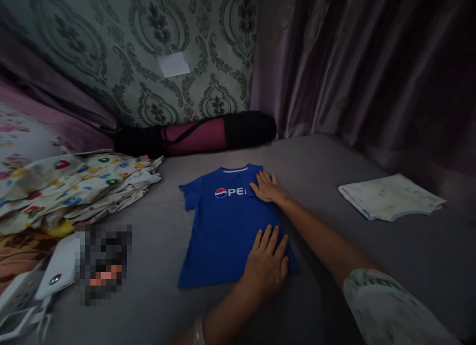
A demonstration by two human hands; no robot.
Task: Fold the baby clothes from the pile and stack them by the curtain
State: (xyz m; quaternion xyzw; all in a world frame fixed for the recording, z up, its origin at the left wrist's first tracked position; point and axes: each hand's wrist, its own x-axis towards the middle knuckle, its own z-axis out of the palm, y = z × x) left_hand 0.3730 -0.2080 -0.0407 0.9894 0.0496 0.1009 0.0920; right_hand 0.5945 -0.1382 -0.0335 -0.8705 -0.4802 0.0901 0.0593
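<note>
A blue T-shirt lies front up on the bed, its neckline away from me. The sleeve on its right side is turned inward and covers part of the white lettering on the chest. My right hand rests on that folded sleeve near the shoulder, fingers stretched out. Lower down, my left hand lies flat with spread fingers on the shirt's right part near the hem. Neither hand grips anything. The left sleeve of the shirt points outward.
A folded pale garment sits on the grey bedsheet to the right. Patterned cloths are heaped at left, near a white device and a power strip. A long black and maroon bag lies along the wall.
</note>
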